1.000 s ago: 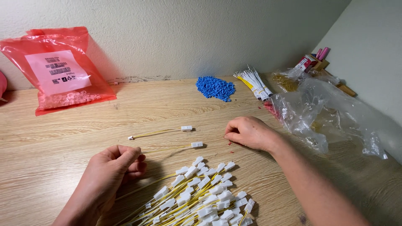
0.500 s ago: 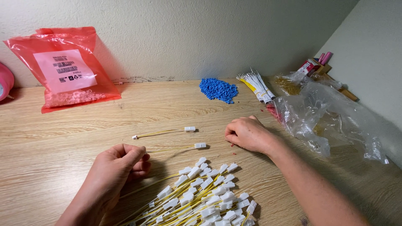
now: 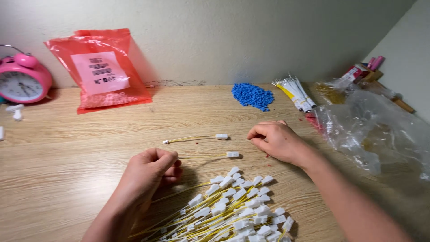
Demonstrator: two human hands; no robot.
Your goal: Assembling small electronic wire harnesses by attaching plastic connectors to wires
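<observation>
My left hand (image 3: 150,172) pinches a thin yellow wire with a white plastic connector (image 3: 232,154); my right hand (image 3: 275,140) rests curled on the wooden table (image 3: 67,179).

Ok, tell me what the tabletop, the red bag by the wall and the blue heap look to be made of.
Tabletop: pale wood or wood-look laminate, matte, with visible grain lines.
Red bag: thin translucent plastic film, glossy and wrinkled, its contents showing through.
Blue heap: small uniformly coloured pieces, probably moulded plastic; too small to be sure.

clock (image 3: 20,80): cut by left edge | wire pile (image 3: 228,210): cut by bottom edge
</observation>
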